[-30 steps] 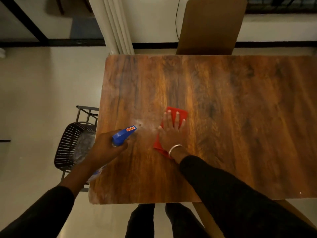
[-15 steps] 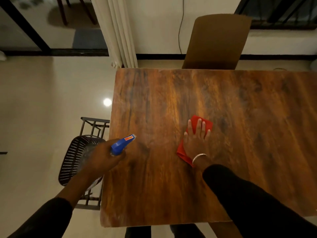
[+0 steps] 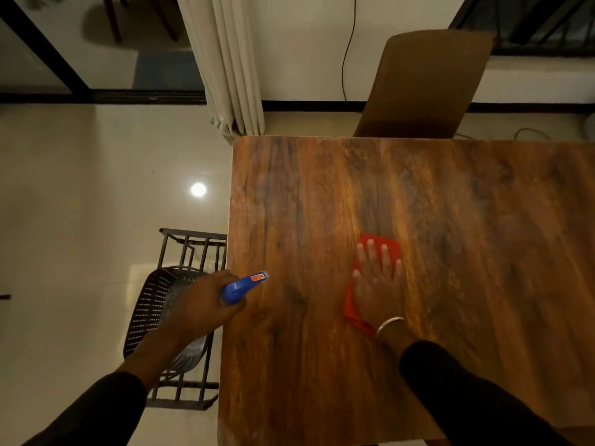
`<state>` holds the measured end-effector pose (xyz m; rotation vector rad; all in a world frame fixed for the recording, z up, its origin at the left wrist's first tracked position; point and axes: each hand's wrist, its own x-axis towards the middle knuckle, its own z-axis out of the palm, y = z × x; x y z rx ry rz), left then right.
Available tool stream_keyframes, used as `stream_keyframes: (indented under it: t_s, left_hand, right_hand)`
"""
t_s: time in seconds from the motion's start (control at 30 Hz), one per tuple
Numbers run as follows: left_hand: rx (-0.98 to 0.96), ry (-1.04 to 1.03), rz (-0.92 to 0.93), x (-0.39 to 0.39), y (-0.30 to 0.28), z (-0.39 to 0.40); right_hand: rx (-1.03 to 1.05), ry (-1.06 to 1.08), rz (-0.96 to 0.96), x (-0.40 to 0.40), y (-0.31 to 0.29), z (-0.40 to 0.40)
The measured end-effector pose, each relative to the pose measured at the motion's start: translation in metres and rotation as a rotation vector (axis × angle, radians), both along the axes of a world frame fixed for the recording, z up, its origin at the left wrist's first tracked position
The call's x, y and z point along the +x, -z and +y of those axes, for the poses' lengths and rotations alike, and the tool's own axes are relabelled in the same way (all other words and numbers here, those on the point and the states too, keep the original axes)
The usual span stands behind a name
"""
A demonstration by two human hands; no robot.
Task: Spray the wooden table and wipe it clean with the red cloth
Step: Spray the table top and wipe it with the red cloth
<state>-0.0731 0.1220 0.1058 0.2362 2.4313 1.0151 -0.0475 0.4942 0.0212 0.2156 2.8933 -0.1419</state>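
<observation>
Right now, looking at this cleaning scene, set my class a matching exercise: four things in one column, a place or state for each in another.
Things:
1. red cloth
2. spray bottle
3. black basket
4. brown chair

Places:
A. at the table's far edge
B. on a rack left of the wooden table
C. pressed flat under the right hand
D. gripped in the left hand

Pairs: 1-C, 2-D, 3-B, 4-A

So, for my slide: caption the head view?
Left hand aims spray bottle; right hand presses red cloth on wooden table.
</observation>
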Motion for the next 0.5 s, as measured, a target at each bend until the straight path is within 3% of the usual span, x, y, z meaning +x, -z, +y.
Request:
stream_keyframes:
  t_s: [0.1,0.2,0.3,0.43,0.5]
  left_hand:
    - [0.013,-0.016,-0.016,-0.005,0.009,0.001]
    - [-0.018,-0.009,-0.013,-0.013,0.014,0.005]
    - [0.005,-0.017,-0.008,-0.020,0.014,0.010]
    - [0.068,-0.099,-0.011,-0.028,0.013,0.017]
    - [0.077,-0.122,-0.015,-0.033,0.013,0.013]
  right_hand:
    - [-0.029,0.255,-0.041,-0.029,-0.008,0.026]
    - [0.010,0.304,-0.017,-0.044,-0.004,-0.008]
    - [0.002,0.071,0.019,-0.040,0.003,-0.060]
    - [-0.187,-0.409,0.056,-0.001,0.015,-0.135]
    - [-0.181,-0.499,0.061,0.011,0.020,-0.122]
